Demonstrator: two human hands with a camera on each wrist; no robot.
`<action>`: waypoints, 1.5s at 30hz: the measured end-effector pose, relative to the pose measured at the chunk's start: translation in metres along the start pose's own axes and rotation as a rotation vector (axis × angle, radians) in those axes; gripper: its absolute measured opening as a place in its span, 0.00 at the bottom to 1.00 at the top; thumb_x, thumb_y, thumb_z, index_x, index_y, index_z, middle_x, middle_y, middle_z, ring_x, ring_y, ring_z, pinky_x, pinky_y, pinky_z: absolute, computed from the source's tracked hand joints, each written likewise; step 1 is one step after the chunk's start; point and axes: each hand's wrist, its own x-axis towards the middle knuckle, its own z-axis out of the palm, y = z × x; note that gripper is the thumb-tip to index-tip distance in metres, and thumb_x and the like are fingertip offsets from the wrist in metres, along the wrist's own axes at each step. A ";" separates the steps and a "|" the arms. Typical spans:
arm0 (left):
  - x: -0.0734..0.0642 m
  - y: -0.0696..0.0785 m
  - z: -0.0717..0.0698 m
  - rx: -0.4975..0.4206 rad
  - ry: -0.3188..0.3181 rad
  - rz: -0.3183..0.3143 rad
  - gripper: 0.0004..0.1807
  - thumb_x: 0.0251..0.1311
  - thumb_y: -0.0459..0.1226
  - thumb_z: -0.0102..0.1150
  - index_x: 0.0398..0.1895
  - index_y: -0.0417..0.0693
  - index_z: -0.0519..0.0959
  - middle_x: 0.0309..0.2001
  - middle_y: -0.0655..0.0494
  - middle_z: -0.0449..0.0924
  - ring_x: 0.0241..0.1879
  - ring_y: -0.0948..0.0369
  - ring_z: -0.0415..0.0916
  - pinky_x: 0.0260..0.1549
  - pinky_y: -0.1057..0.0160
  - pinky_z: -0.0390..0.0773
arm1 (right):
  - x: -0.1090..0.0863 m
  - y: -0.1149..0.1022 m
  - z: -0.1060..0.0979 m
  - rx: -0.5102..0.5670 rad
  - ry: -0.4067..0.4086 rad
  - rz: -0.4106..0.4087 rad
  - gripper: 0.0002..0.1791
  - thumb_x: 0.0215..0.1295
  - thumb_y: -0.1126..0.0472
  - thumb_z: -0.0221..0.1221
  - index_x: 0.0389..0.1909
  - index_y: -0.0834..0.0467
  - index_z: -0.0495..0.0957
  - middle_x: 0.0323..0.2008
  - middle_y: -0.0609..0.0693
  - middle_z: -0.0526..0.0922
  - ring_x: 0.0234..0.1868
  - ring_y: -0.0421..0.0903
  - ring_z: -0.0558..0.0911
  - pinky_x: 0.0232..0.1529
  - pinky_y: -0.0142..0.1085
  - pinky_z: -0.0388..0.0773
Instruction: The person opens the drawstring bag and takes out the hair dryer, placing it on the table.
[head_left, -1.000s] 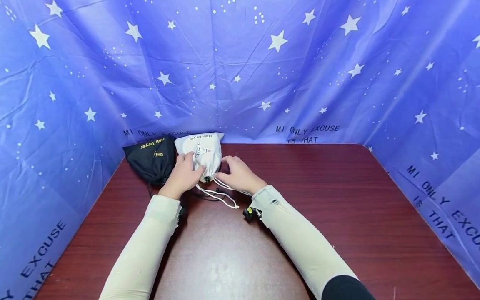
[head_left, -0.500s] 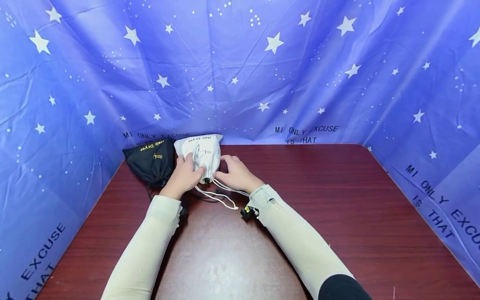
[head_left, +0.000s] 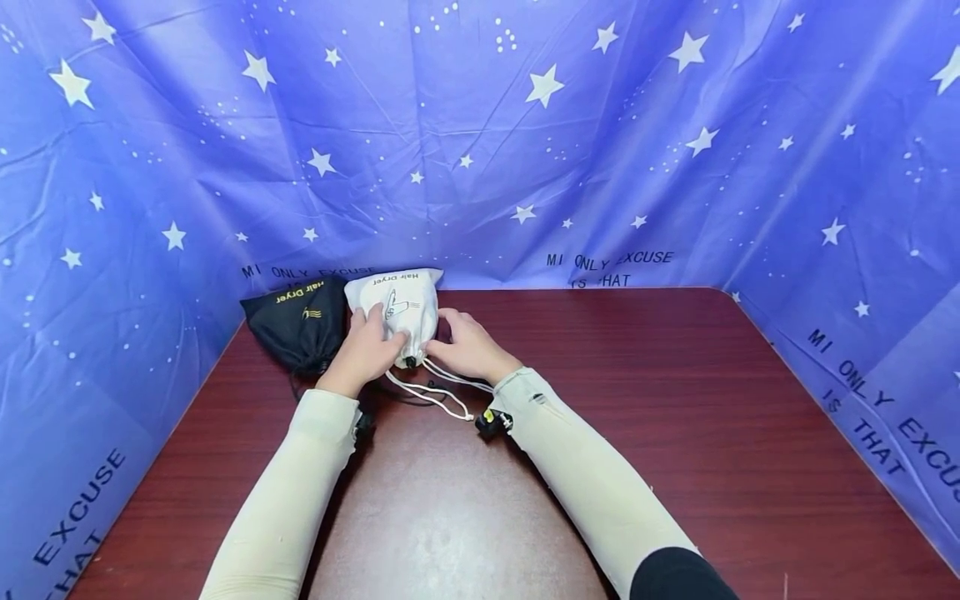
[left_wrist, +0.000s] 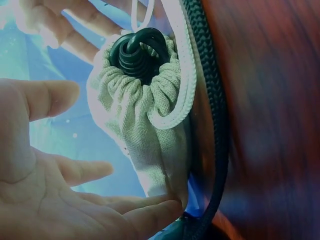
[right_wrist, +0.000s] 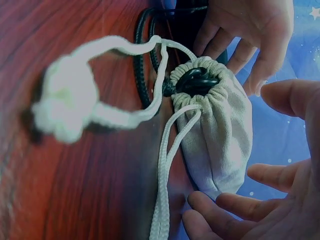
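A white drawstring bag [head_left: 416, 310] printed "Hair Dryer" lies at the back of the table, its gathered mouth facing me. Black looped cable with a ribbed sleeve [left_wrist: 134, 61] shows in that mouth in the left wrist view. My left hand [head_left: 365, 350] lies along the bag's left side, thumb over its front, fingers loosely spread. On the other side is my right hand [head_left: 474, 350], with extended fingers touching or very near the cloth. In the right wrist view, right fingertips [right_wrist: 200, 202] meet the bag's lower side. White drawstrings [head_left: 431, 393] trail from the mouth onto the table.
A black "Hair Dryer" drawstring bag [head_left: 300, 325] lies just left of the white one, and its black cord [left_wrist: 217, 120] runs beneath the white strings. Behind both bags hangs a blue star-printed cloth [head_left: 480, 200]. The reddish-brown table [head_left: 637, 375] extends right and forward.
Both hands and the two bags keep nearly the same places. The whole head view has shifted slightly, moving the scene a little to the left.
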 end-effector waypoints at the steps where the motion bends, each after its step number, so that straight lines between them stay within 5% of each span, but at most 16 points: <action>1: 0.000 0.000 0.000 0.000 -0.001 -0.001 0.46 0.70 0.52 0.51 0.80 0.34 0.50 0.77 0.22 0.43 0.75 0.33 0.55 0.73 0.39 0.61 | 0.000 -0.001 0.000 0.008 -0.003 -0.003 0.40 0.66 0.45 0.62 0.74 0.60 0.65 0.66 0.63 0.76 0.67 0.57 0.76 0.68 0.48 0.71; 15: 0.002 -0.004 0.003 -0.001 -0.013 0.016 0.45 0.70 0.51 0.51 0.80 0.33 0.52 0.75 0.23 0.49 0.73 0.35 0.59 0.72 0.39 0.63 | 0.002 -0.002 0.007 0.103 -0.057 -0.041 0.42 0.71 0.46 0.59 0.79 0.61 0.60 0.74 0.60 0.68 0.73 0.51 0.71 0.74 0.43 0.66; 28: 0.002 -0.005 0.003 0.007 -0.029 0.036 0.42 0.69 0.50 0.49 0.78 0.33 0.57 0.77 0.22 0.46 0.77 0.35 0.54 0.72 0.39 0.62 | 0.004 -0.004 0.008 0.253 -0.118 -0.034 0.39 0.74 0.40 0.56 0.81 0.48 0.59 0.79 0.50 0.62 0.69 0.54 0.78 0.69 0.42 0.72; 38: 0.002 -0.003 0.003 0.028 -0.061 0.026 0.41 0.70 0.51 0.49 0.78 0.35 0.59 0.78 0.22 0.43 0.80 0.34 0.43 0.75 0.38 0.56 | 0.005 -0.005 0.010 0.174 -0.123 -0.029 0.36 0.77 0.37 0.49 0.78 0.50 0.64 0.78 0.50 0.65 0.79 0.47 0.63 0.78 0.43 0.59; 45: 0.002 -0.002 0.004 0.047 -0.074 0.053 0.39 0.70 0.51 0.50 0.76 0.34 0.63 0.77 0.25 0.52 0.81 0.36 0.43 0.75 0.38 0.56 | 0.002 -0.007 0.010 0.163 -0.127 -0.032 0.37 0.78 0.38 0.48 0.80 0.53 0.61 0.79 0.52 0.63 0.80 0.48 0.61 0.78 0.43 0.58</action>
